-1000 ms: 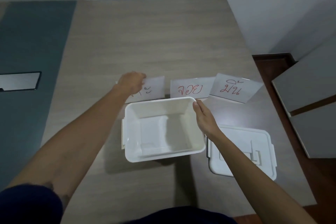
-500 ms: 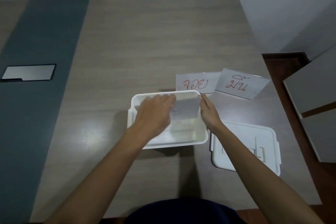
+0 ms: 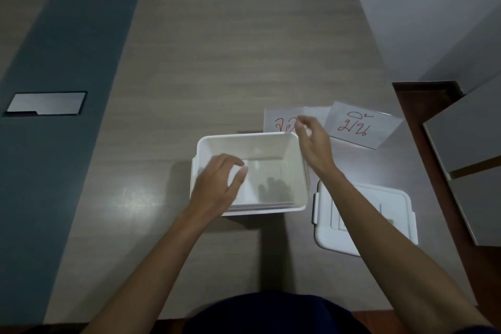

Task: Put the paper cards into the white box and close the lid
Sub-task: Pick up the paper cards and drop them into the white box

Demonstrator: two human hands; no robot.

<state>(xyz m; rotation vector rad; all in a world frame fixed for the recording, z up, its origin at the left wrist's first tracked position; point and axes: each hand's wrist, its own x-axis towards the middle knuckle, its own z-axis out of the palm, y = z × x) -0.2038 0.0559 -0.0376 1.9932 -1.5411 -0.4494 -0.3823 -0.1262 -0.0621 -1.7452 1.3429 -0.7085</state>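
Observation:
The open white box point(image 3: 245, 138) stands in the middle of the wooden table. One paper card point(image 3: 267, 179) lies flat on its bottom. My left hand point(image 3: 219, 184) hovers over the box's left side, fingers apart and holding nothing. My right hand point(image 3: 311, 141) is just past the box's far right corner, its fingertips apart over the card with red writing point(image 3: 279, 123). A second red-lettered card point(image 3: 357, 127) lies to the right of that one. The white lid point(image 3: 393, 206) rests on the table right of the box, partly under my right forearm.
A dark strip with a black-framed metal panel point(image 3: 46, 103) runs along the table's left side. Grey cabinet fronts point(image 3: 466, 138) stand to the right, beyond the table's edge and a strip of brown floor point(image 3: 423, 100). A white wall lies beyond the far edge.
My left hand carried the left card from the table into the box and let it go. My right hand left the box's rim and moved up to the middle card.

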